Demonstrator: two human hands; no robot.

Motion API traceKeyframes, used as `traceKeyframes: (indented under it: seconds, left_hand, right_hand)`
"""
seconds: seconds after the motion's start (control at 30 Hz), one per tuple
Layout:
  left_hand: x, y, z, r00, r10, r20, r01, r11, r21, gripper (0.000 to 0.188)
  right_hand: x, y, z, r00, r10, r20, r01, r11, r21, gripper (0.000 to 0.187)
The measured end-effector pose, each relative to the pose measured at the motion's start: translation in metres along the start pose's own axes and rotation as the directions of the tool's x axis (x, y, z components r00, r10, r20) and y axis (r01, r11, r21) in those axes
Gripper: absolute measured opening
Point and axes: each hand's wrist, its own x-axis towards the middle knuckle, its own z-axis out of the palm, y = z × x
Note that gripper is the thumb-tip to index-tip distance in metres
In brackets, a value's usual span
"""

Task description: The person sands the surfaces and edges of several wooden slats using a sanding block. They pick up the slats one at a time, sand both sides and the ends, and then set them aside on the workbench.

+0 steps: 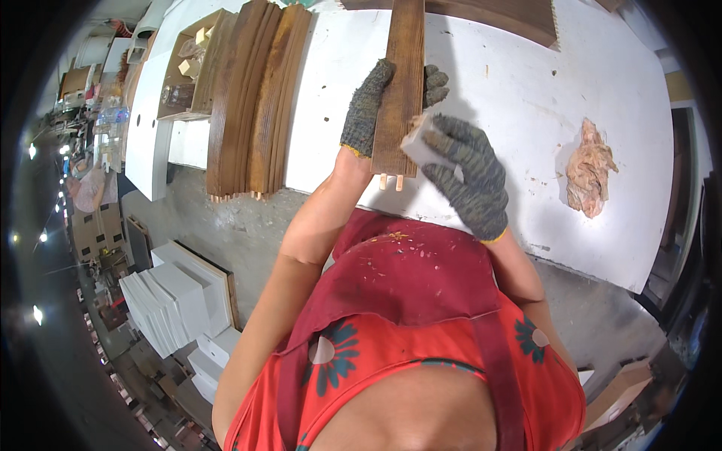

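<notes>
A long brown-stained wooden board points away from me above the white table, two pale dowels sticking out of its near end. My left hand, in a dark knitted glove, is closed around the board, with its thumb side on the left edge and fingertips showing past the right edge. In my right hand, gloved alike, a small whitish block is pinched between thumb and fingers. The block touches the board's right edge near the doweled end; its exact kind is unclear.
Several similar brown boards lie side by side at the table's left. Beyond them stands an open wooden box with small pale blocks. A crumpled tan rag or paper lies right. Another dark board spans the far edge. White panels stand lower left.
</notes>
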Motion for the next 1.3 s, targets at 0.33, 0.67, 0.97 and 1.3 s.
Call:
traceKeyframes:
  seconds: [0.33, 0.67, 0.97, 1.3]
  left_hand:
    - [-0.003, -0.005, -0.001, 0.991, 0.126, -0.038, -0.117, 0.976, 0.183, 0.055]
    - [0.001, 0.003, 0.002, 0.998, 0.048, -0.036, -0.041, 0.983, 0.18, 0.057]
    - [-0.003, -0.004, -0.006, 0.972, 0.074, -0.221, -0.037, 0.985, 0.166, 0.045]
    - [0.001, -0.009, -0.024, 0.973, 0.035, -0.227, 0.02, 0.972, 0.233, 0.049]
  right_hand:
    - [-0.039, -0.015, -0.031, 0.931, -0.01, 0.366, -0.031, 0.994, 0.105, 0.041]
    - [-0.003, 0.003, -0.01, 0.941, -0.25, 0.23, 0.284, 0.95, -0.13, 0.03]
    - [0.1, 0.108, 0.001, 0.865, -0.501, 0.022, 0.448, 0.754, -0.48, 0.023]
    - [0.171, 0.159, -0.003, 0.934, -0.04, -0.355, -0.099, 0.925, -0.366, 0.037]
